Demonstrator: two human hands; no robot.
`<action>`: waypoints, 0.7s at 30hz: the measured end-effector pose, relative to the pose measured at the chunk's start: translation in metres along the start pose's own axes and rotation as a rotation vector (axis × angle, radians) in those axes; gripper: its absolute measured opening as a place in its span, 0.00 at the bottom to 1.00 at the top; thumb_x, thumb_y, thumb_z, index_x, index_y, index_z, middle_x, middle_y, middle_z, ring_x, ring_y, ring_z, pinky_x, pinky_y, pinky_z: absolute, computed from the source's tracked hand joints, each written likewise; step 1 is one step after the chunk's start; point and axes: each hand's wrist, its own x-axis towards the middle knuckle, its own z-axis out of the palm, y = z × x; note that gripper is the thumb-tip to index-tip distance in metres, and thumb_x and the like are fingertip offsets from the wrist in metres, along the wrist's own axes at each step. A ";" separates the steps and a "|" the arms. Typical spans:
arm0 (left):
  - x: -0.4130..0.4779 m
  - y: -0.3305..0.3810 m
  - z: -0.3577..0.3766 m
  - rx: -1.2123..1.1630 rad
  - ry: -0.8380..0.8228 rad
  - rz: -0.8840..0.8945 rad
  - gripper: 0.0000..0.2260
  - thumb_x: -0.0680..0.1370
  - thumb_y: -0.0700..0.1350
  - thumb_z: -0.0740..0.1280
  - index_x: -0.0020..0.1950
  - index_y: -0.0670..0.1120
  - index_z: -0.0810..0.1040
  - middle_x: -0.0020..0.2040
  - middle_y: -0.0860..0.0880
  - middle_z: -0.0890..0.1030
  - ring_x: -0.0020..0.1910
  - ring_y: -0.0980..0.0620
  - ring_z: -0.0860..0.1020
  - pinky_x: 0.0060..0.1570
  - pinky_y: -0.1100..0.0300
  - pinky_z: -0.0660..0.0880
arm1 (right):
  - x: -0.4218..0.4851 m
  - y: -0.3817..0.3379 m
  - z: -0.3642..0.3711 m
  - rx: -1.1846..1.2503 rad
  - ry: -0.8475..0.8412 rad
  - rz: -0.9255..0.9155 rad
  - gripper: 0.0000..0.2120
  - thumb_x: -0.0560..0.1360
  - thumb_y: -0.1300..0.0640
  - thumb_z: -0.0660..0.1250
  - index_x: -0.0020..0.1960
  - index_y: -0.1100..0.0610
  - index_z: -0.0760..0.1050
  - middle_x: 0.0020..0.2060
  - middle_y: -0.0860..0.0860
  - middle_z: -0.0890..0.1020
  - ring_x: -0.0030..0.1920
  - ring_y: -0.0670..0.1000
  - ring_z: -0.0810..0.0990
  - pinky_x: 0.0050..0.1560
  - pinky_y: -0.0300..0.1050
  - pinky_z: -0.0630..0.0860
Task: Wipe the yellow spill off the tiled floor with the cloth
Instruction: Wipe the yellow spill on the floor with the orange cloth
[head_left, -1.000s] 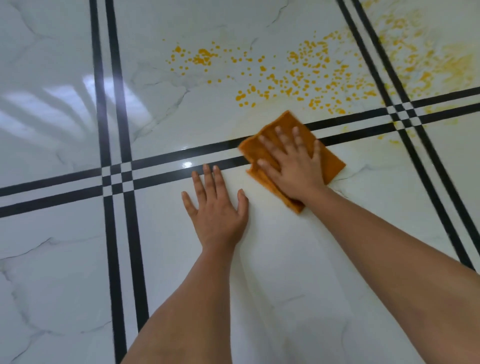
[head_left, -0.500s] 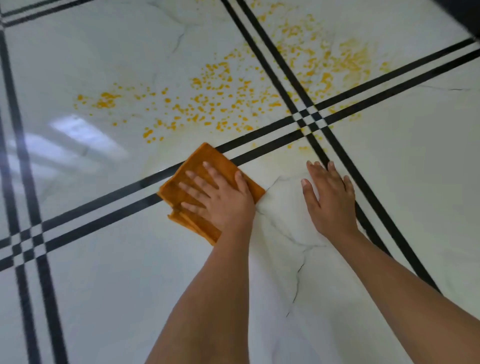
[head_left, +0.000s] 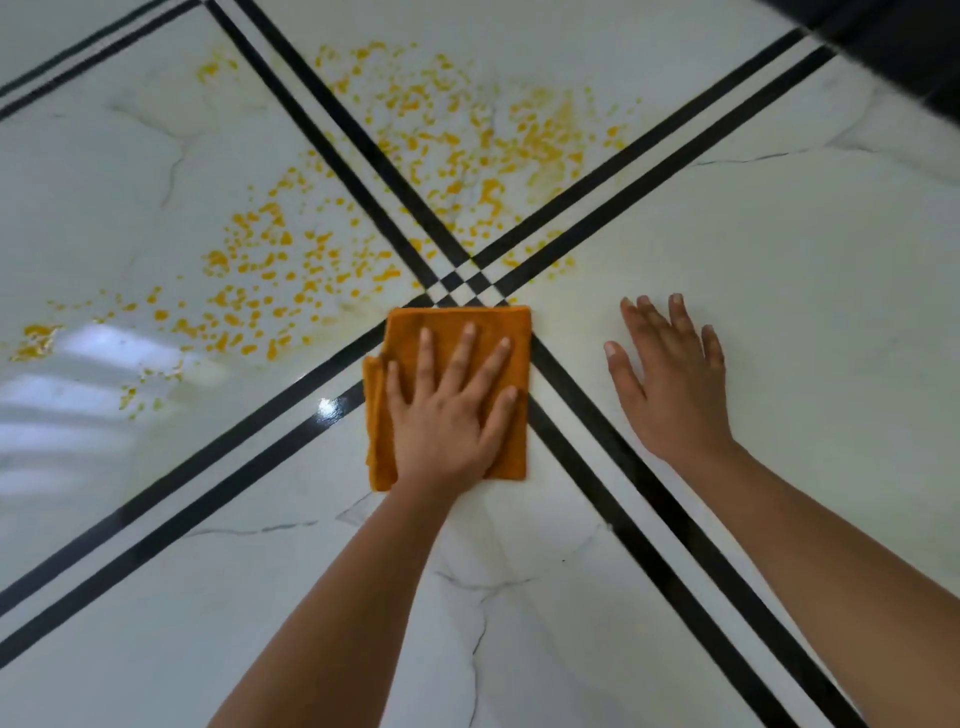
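The yellow spill (head_left: 467, 135) lies in droplets and smears over the far tile, and more of it dots the left tile as far as a blob at the left edge. A folded orange cloth (head_left: 447, 318) lies on the floor just below the crossing of the black tile lines (head_left: 462, 283). My left hand (head_left: 447, 421) presses flat on the cloth with fingers spread. To its right, my right hand (head_left: 675, 395) rests flat and open on the bare white tile, apart from the cloth.
The floor is glossy white marble tile with paired black lines running diagonally. A dark edge (head_left: 893, 47) cuts the top right corner. Window glare (head_left: 78, 395) shines on the left tile. The near tiles show no yellow.
A second ago my right hand was on the cloth and my left lay bare; now the left presses it. The cloth has reached the crossing of the lines, and the view has turned.
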 end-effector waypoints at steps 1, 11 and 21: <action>0.015 -0.001 -0.003 -0.031 0.028 -0.102 0.23 0.77 0.64 0.39 0.72 0.67 0.41 0.77 0.57 0.43 0.75 0.48 0.36 0.69 0.42 0.32 | 0.006 0.005 -0.002 -0.007 0.006 -0.005 0.32 0.76 0.40 0.40 0.74 0.54 0.59 0.73 0.54 0.63 0.75 0.55 0.53 0.72 0.58 0.49; 0.109 0.048 -0.008 -0.002 0.034 -0.082 0.23 0.79 0.62 0.43 0.74 0.65 0.44 0.78 0.55 0.46 0.75 0.46 0.39 0.70 0.40 0.36 | 0.032 0.062 -0.008 -0.142 -0.025 0.126 0.31 0.76 0.40 0.39 0.76 0.51 0.52 0.75 0.49 0.57 0.75 0.56 0.51 0.71 0.59 0.48; 0.163 0.071 -0.012 0.023 0.027 -0.020 0.24 0.78 0.63 0.43 0.74 0.64 0.45 0.78 0.54 0.45 0.75 0.44 0.39 0.69 0.40 0.36 | 0.033 0.060 -0.007 -0.122 0.022 0.132 0.26 0.79 0.43 0.46 0.74 0.50 0.58 0.73 0.49 0.63 0.74 0.56 0.56 0.70 0.58 0.51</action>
